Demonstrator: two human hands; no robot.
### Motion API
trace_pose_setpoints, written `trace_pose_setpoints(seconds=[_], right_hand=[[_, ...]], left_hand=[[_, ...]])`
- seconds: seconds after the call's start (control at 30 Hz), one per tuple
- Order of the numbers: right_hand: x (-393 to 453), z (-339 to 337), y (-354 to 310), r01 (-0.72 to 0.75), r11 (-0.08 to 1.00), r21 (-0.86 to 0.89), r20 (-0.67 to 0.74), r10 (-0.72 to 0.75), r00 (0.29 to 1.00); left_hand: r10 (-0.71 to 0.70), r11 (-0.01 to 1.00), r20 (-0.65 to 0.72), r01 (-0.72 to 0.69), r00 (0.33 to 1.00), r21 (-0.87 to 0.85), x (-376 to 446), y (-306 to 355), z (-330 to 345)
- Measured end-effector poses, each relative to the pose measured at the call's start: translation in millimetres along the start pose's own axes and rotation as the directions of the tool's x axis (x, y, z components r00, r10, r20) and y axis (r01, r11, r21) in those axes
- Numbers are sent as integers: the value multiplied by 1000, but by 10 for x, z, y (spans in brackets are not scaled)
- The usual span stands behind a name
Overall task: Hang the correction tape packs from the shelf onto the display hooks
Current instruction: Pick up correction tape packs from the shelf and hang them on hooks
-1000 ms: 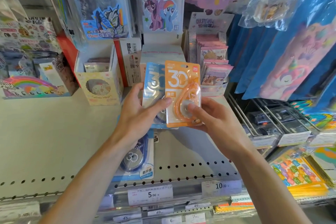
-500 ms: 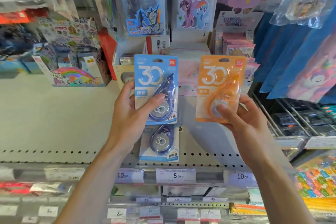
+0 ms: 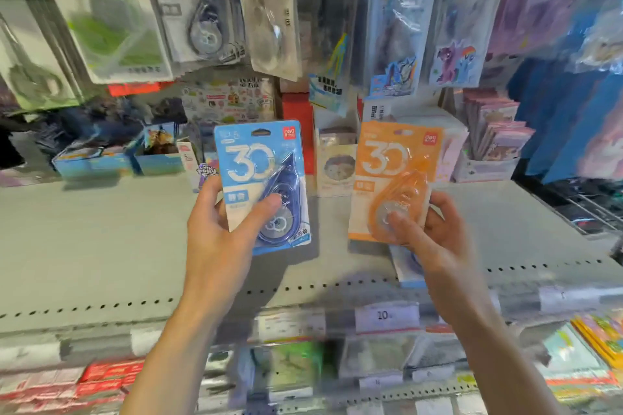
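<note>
My left hand [image 3: 219,239] grips a blue correction tape pack [image 3: 259,175] upright, thumb across its blister. My right hand [image 3: 435,239] holds an orange correction tape pack [image 3: 391,172] upright beside it, thumb on the dispenser. Both packs are raised above the grey shelf [image 3: 101,246]. A further pack [image 3: 404,266] lies on the shelf, mostly hidden behind my right hand. At the upper left, hanging correction tape packs [image 3: 199,7] dangle from display hooks that are out of sight above the frame.
Small boxes of stationery [image 3: 101,158] stand along the back of the shelf. Cartoon pouches [image 3: 451,27] hang at the upper right, blue bags [image 3: 566,111] at the far right. Price tags [image 3: 384,315] line the shelf's front edge, with goods below.
The view has tilted up and swung left, bringing hanging packs into sight at the top. Both hands have lifted their packs a little and keep them apart. The picture is blurred.
</note>
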State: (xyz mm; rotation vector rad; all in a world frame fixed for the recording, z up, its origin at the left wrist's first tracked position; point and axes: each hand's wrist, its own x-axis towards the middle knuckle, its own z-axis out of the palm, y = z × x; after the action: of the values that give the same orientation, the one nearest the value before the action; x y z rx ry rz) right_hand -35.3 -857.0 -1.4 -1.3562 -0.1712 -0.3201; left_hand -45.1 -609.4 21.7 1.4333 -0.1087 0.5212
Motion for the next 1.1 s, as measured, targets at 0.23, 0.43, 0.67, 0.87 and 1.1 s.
trace_pose_setpoints(seconds=[0.23, 0.43, 0.67, 0.87, 1.1], right_hand=[[-407, 1174, -51, 19, 1000, 8, -118, -18, 993], [-421, 1774, -258, 59, 998, -3, -96, -59, 994], [-70, 2053, -475, 112, 990, -86, -55, -117, 992], [453, 2164, -615, 153, 979, -138, -30, -158, 987], [631, 2217, -917, 214, 970, -112, -18, -217, 976]], left_hand=[[53, 998, 45, -54, 998, 23, 217, 448, -1122], [131, 990, 98, -135, 987, 34, 484, 789, -1552], [247, 960, 148, -262, 958, 96, 892, 1090, -1682], [281, 930, 181, -314, 942, 190, 1181, 1325, -1594], [285, 892, 238, -348, 928, 288, 1302, 1388, -1598]])
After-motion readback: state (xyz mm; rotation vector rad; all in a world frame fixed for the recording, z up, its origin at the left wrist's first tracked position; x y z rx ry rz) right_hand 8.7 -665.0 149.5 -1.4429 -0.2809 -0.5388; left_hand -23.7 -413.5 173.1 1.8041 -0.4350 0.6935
